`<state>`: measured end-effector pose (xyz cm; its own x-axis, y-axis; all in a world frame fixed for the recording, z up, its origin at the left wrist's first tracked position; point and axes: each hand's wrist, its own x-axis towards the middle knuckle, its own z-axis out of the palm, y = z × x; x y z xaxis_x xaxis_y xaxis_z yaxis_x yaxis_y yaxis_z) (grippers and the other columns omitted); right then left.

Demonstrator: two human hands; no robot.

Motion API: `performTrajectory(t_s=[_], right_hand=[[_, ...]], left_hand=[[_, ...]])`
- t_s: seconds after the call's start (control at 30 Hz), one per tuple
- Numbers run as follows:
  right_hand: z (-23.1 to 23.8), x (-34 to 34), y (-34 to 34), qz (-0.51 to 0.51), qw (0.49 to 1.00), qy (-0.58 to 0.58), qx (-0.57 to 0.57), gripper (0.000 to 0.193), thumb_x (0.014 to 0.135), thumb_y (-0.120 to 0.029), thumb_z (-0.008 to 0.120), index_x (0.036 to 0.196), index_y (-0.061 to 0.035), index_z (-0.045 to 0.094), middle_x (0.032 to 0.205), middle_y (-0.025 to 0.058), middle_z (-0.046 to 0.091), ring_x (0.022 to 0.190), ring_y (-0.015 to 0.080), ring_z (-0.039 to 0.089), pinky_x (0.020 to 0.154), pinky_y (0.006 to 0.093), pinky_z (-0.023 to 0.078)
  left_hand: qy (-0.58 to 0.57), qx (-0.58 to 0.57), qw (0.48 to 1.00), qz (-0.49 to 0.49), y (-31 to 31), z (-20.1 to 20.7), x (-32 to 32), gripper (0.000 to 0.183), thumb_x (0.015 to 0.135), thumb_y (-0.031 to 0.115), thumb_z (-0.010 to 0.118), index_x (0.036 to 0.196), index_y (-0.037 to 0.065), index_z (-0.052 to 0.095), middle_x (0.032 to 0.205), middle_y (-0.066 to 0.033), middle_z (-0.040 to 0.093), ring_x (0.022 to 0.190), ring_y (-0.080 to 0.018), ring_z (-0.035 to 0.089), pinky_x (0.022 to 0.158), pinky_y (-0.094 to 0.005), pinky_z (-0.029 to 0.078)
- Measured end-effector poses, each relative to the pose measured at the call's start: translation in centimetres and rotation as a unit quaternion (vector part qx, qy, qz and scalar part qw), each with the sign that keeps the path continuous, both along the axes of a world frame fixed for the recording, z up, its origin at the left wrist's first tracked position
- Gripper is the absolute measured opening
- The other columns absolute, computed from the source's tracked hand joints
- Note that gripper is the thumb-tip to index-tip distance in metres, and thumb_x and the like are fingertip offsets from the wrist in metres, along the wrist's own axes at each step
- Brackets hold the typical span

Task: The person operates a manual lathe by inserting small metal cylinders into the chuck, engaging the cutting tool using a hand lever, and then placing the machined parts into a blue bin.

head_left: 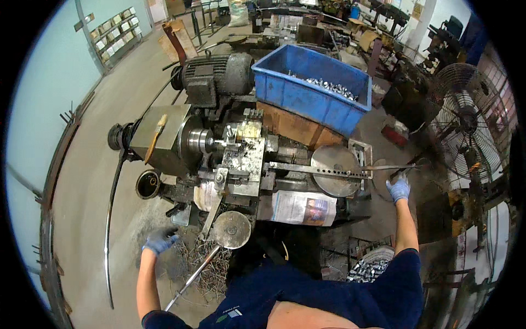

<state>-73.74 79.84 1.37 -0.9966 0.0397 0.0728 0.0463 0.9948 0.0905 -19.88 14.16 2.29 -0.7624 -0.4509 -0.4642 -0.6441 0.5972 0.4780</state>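
A small lathe stands in front of me, with a round steel chuck (198, 141) and a metal-littered tool slide (244, 156). My left hand (159, 242), in a light blue glove with dark fingertips, is off its left front, above metal shavings (205, 266). Its fingers stretch to the right, with nothing visible in them. A rod-handled lever with a round metal disc (232, 230) lies to its right, apart from it. My right hand (399, 189), gloved alike, is just below the outer end of a long perforated bar (323, 169). Its fingers look apart, and I see no grip on the bar.
A blue crate (309, 101) with small metal parts stands behind the lathe, beside a motor (216, 77). A brush (156, 140) lies on the headstock. Newspaper (304, 208) lies at the front. A basket of metal parts (371, 267) is near my right arm; a fan (466, 118) stands right.
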Motion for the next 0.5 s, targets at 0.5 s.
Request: performTrajectory(t_s=[0.5], right_hand=[[1.1,-0.1,-0.3,0.046,0.998,0.035,0.037,0.041,0.069,-0.04,0.069,0.094,-0.009,0.063,0.099,0.014,0.062,0.104,0.0324,0.052,0.093,0.041,0.039]], left_hand=[[-0.062,0.063,0.982,-0.168,12.4,8.4,-2.9,0.045,0.086,0.043,0.056,0.104,0.001,0.06,0.093,-0.0213,0.063,0.086,-0.0306,0.062,0.076,-0.0391,0.048]])
